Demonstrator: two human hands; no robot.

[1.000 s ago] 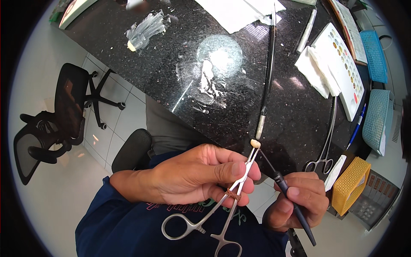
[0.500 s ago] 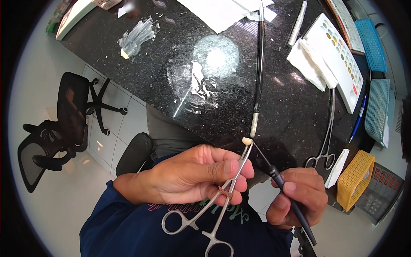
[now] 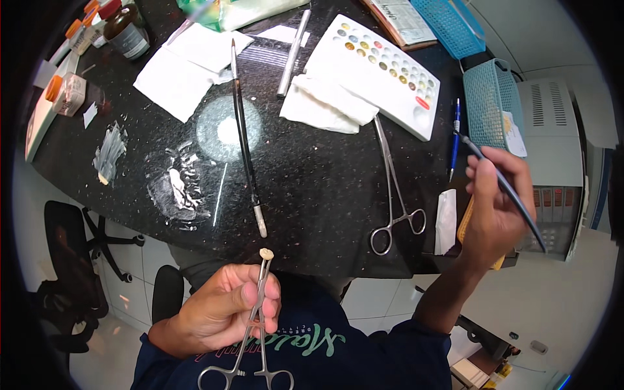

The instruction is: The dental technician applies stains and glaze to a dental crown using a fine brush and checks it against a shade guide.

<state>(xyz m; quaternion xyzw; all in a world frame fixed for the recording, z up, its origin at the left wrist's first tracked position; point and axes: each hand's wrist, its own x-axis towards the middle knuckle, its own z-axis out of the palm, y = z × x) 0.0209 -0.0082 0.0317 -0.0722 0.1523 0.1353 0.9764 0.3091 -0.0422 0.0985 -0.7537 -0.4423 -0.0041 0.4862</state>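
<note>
My left hand (image 3: 224,305) is closed around silver locking forceps (image 3: 259,296), ring handles toward me and a band wrapped about the shanks. In their tips sits a small cream-coloured tooth crown (image 3: 266,254), just past the table's near edge. Out to the right, my right hand (image 3: 497,211) grips a slim dark-handled tool (image 3: 513,194) like a pen. Its thin end points up and left, over or beside a blue pen (image 3: 456,146). A long black brush (image 3: 244,143) with a pale end lies on the table, that end close to the crown.
A white palette (image 3: 396,110) with coloured wells stands at the back, with folded tissue (image 3: 325,107) by it. Other forceps (image 3: 393,195) lie to the right. White paste smears (image 3: 182,188) mark the left. Blue baskets (image 3: 487,97) and bottles (image 3: 123,32) line the edges.
My right hand has drawn the slim tool away from the crown, out to the right and farther off. The view has swung right. My left hand still holds the forceps and crown.
</note>
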